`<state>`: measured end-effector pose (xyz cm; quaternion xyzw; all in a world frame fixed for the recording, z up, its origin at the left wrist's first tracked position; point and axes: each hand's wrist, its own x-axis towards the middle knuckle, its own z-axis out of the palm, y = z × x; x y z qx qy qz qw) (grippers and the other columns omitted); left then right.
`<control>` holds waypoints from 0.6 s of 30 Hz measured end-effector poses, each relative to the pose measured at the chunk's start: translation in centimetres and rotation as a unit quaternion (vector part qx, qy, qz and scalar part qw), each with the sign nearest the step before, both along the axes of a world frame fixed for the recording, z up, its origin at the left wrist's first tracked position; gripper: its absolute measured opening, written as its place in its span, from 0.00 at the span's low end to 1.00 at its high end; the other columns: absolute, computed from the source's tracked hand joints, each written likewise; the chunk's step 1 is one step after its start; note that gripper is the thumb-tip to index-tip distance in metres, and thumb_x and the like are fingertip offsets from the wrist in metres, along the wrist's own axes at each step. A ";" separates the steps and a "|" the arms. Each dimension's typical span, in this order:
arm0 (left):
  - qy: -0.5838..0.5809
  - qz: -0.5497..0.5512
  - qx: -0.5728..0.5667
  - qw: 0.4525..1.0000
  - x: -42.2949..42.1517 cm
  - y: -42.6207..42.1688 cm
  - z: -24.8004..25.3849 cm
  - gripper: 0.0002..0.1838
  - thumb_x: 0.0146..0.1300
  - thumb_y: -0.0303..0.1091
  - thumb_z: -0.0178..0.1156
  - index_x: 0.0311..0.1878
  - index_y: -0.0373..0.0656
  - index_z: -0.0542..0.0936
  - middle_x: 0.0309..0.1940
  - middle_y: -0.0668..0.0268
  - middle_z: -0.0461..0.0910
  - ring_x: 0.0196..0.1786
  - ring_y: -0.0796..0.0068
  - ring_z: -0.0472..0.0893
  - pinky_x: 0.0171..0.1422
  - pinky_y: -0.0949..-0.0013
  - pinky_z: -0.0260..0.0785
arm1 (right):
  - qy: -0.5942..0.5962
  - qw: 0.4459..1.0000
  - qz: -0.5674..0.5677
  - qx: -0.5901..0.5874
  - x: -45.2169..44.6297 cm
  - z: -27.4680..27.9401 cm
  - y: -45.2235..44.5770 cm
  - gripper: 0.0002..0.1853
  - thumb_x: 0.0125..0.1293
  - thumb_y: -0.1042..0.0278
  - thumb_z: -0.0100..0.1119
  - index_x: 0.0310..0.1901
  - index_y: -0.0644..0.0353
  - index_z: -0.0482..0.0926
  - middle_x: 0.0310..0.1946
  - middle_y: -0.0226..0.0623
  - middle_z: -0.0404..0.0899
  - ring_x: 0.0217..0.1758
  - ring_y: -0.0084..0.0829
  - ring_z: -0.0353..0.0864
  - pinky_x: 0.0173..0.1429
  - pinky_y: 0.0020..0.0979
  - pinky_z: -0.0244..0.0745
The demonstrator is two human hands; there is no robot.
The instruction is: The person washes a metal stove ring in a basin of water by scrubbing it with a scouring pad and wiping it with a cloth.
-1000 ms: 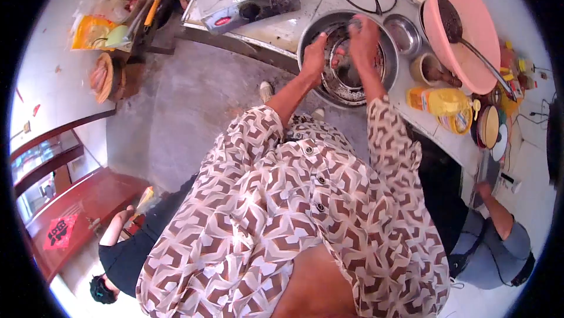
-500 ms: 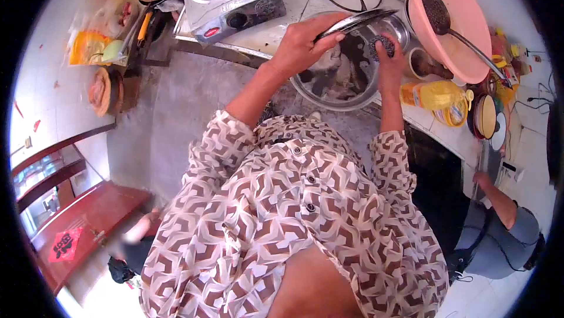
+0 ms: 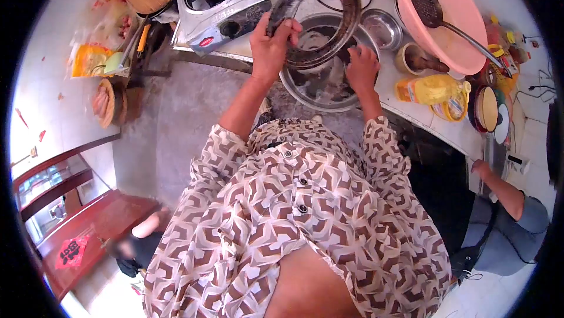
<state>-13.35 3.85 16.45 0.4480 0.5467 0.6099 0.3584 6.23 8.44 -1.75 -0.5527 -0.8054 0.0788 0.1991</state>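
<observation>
My left hand (image 3: 273, 44) grips a stained metal stove ring (image 3: 351, 9) by its left edge, its flat face turned up towards me. The ring hangs tilted over a steel basin (image 3: 320, 106) of dark, murky water with a greyish cloth-like thing in it. My right hand (image 3: 363, 70) is at the ring's lower right, over the basin. Its fingers are curled round a dark scouring ball (image 3: 345, 52), mostly hidden now and seen better in the earlier view.
Left of the basin stands a gas stove (image 3: 226, 9). To the right are a small metal bowl (image 3: 382, 30), a pink basin (image 3: 464, 36) with a skimmer (image 3: 424, 3) and oil bottles (image 3: 435, 90). A person's arm (image 3: 499, 188) shows at far right; another person (image 3: 132, 247) is lower left.
The ring has turned from nearly edge-on to face-up and moved left. My right hand has moved left and lower with the scouring ball, to the ring's edge.
</observation>
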 end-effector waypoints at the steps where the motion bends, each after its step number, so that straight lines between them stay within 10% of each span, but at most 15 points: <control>1: -0.018 0.026 -0.003 1.000 -0.5 0.1 -0.8 0.03 0.63 0.23 0.51 0.36 0.35 0.74 0.24 0.67 0.77 0.23 0.82 0.71 0.29 0.77 0.65 | 0.011 0.999 0.048 -0.018 -0.6 0.4 0.1 0.19 0.52 0.67 0.61 0.49 0.54 0.75 0.59 0.45 0.64 0.63 0.48 0.60 0.57 0.49 0.63; 7: -0.069 0.131 -0.043 0.988 -2.6 -0.4 -4.5 0.10 0.66 0.32 0.52 0.35 0.35 0.77 0.21 0.67 0.76 0.21 0.79 0.72 0.26 0.75 0.65 | 0.014 0.960 0.162 -0.226 -4.8 -0.5 -2.5 0.21 0.50 0.69 0.62 0.48 0.57 0.77 0.69 0.47 0.42 0.68 0.60 0.47 0.60 0.54 0.63; 10: -0.120 0.144 -0.056 0.981 -2.9 -0.7 -5.3 0.14 0.70 0.37 0.45 0.39 0.36 0.75 0.23 0.64 0.77 0.20 0.81 0.71 0.24 0.75 0.63 | -0.053 0.952 0.167 -0.251 -5.3 -2.1 -0.4 0.19 0.50 0.73 0.60 0.47 0.54 0.79 0.65 0.50 0.56 0.68 0.53 0.55 0.60 0.46 0.67; 18: -0.002 0.178 -0.175 0.968 -3.1 -2.1 -6.9 0.23 0.70 0.47 0.46 0.29 0.37 0.77 0.17 0.66 0.74 0.18 0.80 0.70 0.23 0.75 0.61 | 0.382 0.843 -0.052 -0.375 -1.4 -3.1 4.0 0.23 0.50 0.64 0.61 0.50 0.61 0.77 0.44 0.51 0.79 0.50 0.44 0.78 0.54 0.34 0.70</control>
